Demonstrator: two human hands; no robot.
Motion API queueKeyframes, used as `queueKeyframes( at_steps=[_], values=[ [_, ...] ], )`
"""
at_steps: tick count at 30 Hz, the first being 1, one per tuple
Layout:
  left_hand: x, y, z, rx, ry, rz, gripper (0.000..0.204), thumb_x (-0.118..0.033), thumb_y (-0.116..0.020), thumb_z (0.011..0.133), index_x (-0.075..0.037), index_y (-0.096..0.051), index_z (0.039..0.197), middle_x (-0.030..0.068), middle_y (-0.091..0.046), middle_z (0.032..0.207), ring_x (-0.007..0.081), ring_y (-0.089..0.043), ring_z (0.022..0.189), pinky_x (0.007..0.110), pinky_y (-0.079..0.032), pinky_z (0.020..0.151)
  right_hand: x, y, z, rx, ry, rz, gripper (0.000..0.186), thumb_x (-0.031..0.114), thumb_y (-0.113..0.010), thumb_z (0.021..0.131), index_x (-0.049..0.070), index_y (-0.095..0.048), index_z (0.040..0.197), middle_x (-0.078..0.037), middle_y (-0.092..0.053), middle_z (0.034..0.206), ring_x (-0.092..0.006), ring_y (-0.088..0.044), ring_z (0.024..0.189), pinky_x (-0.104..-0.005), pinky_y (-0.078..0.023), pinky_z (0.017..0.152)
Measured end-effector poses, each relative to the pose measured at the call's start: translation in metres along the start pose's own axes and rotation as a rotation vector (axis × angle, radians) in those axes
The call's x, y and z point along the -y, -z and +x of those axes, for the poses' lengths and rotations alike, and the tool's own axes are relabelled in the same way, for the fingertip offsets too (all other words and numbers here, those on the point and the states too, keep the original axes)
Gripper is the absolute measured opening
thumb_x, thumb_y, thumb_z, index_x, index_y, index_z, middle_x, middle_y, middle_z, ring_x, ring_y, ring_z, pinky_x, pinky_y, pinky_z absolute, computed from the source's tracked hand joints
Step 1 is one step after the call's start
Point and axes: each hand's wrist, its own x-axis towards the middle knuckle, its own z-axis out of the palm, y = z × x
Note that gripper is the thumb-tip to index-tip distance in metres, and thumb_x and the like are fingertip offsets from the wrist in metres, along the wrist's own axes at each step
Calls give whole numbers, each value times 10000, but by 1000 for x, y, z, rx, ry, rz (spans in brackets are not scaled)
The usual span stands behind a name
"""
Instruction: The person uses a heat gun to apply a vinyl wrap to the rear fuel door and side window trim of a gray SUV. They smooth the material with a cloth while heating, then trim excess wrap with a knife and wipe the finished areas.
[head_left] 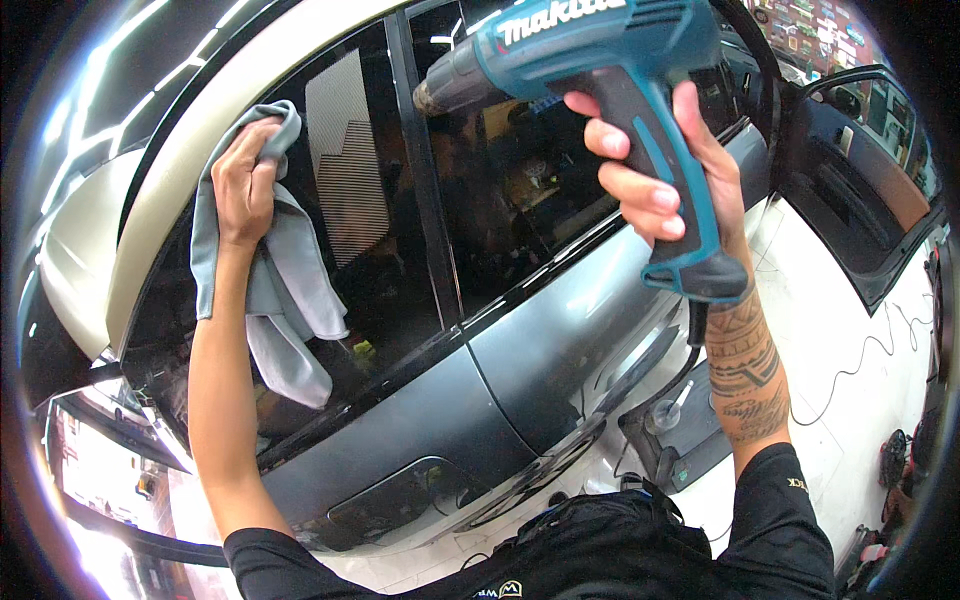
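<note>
A grey cloth [285, 290] hangs in folds from my left hand [245, 185], whose fingers are closed on it. That hand is up against the car's rear side window [385, 270], close to the pale roof edge. My right hand [650, 170] wraps round the black and teal grip of a heat gun [610, 50], raised in front of the car. Its dark nozzle points left, toward the black pillar [425, 180] between the two side windows. From the foot of the grip a black cord runs down beside my forearm.
The car's grey side panel [400, 400] curves below the windows. An opened front door [860, 180] stands out at the right. Lower down, a dark step or platform [690, 440] carries a clear container [663, 414]. A thin cord [850, 375] trails across the white floor.
</note>
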Motion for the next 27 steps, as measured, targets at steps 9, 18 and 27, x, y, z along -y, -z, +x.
queueKeyframes(
  at_steps=[9,18,27],
  values=[
    [-9,-25,0,-201,106,237,242,-182,-625,820,-25,-579,999,179,-631,915,325,-623,853,373,-466,770,-55,-4,-51,-204,25,109,670,497,-366,930,-48,-279,1310,-115,-452,958,-118,-485,594,-214,-470,430],
    [-20,-26,-42,-71,-169,167,394,69,-597,757,-53,-547,1128,193,-619,1013,323,-614,957,395,-480,825,-91,-1,-83,-280,35,207,628,457,-353,945,-49,-267,1306,-127,-463,931,-130,-514,597,-222,-481,441],
    [-44,-32,-60,141,-140,304,347,76,-604,715,-18,-542,1044,188,-602,1062,346,-583,1011,403,-474,841,-34,19,-7,-35,97,44,613,509,-372,925,-20,-379,1235,-95,-470,963,-114,-477,631,-222,-470,475]
  ],
)
